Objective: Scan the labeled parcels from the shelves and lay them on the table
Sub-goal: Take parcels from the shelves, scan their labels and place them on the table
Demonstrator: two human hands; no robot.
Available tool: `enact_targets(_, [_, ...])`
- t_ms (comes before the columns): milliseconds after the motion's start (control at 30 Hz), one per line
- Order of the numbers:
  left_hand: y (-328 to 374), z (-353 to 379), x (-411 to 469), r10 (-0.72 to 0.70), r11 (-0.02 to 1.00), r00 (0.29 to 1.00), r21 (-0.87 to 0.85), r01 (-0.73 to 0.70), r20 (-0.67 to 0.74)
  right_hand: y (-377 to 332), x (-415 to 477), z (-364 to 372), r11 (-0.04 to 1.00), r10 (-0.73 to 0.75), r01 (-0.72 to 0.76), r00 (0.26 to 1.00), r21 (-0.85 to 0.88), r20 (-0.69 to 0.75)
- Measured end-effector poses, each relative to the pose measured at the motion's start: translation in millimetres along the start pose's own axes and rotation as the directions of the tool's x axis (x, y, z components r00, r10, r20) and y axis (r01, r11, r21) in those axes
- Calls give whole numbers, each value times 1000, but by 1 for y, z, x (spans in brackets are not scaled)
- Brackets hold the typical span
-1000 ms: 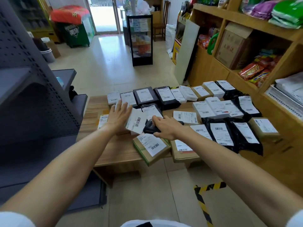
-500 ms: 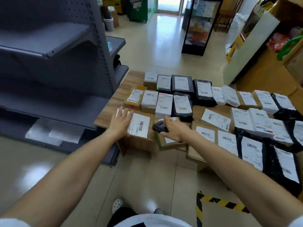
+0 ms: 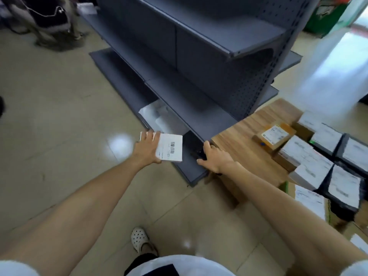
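My left hand (image 3: 146, 148) grips a flat white parcel (image 3: 170, 147) with a barcode label, held above the floor by the front edge of the grey shelf's bottom board. My right hand (image 3: 214, 158) is curled round a black scanner (image 3: 198, 153), just off the near corner of the wooden table (image 3: 245, 136). Several labelled parcels (image 3: 318, 162), black, white and brown, lie in rows on the table at the right. Blurred white bags (image 3: 157, 116) lie on the bottom shelf beyond my left hand.
The grey metal shelf unit (image 3: 199, 56) fills the upper middle, its visible boards bare apart from the bags. Tiled floor lies to the left and below. A dark bundle (image 3: 49, 16) sits at the far left, a green bin (image 3: 326, 14) at the top right.
The view has swung left from the table to the grey shelves. My left hand has carried the white parcel off the table; my right hand with the scanner has moved to the table's corner.
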State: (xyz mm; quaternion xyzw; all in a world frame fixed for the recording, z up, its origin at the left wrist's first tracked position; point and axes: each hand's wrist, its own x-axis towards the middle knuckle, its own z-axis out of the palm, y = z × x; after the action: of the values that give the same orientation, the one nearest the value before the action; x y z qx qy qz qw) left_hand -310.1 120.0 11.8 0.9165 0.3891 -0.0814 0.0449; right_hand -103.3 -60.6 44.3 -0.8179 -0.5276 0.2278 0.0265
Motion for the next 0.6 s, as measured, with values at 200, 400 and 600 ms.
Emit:
enact_targets(200, [-158,15,-18,-229,971,972,-56,232,54,-137,109,3,996,-91,92,992,-1,92])
enact_targets(400, [-336,8,-26,-413,905,909,-90,417,56,-291,203,11,971,-237,241,964,-13,123])
enact_targets(600, [-418,-6,19,-475,860,878,-175,479,63,-382,278,13,930,-348,359,928,-72,133])
